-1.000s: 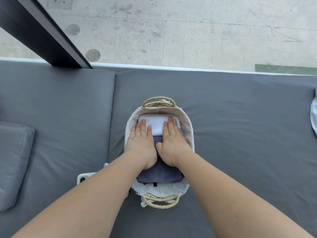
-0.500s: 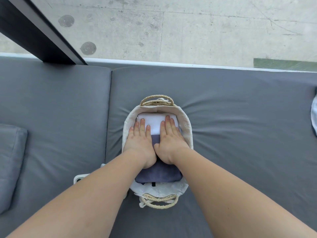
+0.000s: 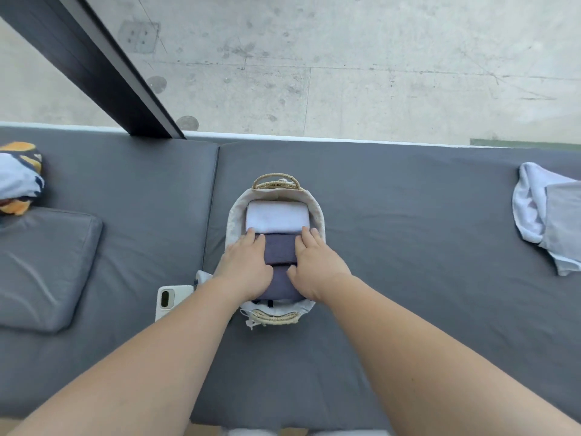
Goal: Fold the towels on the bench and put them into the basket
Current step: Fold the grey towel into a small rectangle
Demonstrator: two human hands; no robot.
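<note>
A small oval basket (image 3: 317,212) with a pale liner and woven handles stands on the grey bench cushion (image 3: 408,215). Inside lie a folded white towel (image 3: 277,216) at the far end and two folded dark blue towels (image 3: 280,249) nearer me. My left hand (image 3: 246,265) and my right hand (image 3: 316,266) rest flat on the left and right sides of the blue towels, fingers spread, holding nothing. Loose unfolded towels, white and light blue (image 3: 548,215), lie at the bench's right end.
A white phone (image 3: 169,299) lies just left of the basket. A grey pillow (image 3: 44,265) and a patterned orange, white and navy bundle (image 3: 19,177) sit at the left. A dark post (image 3: 103,67) rises behind the bench, with concrete floor beyond.
My hands have slid apart and back off the white towel, now on either side of the blue towels. The view has widened, showing the loose towels at right.
</note>
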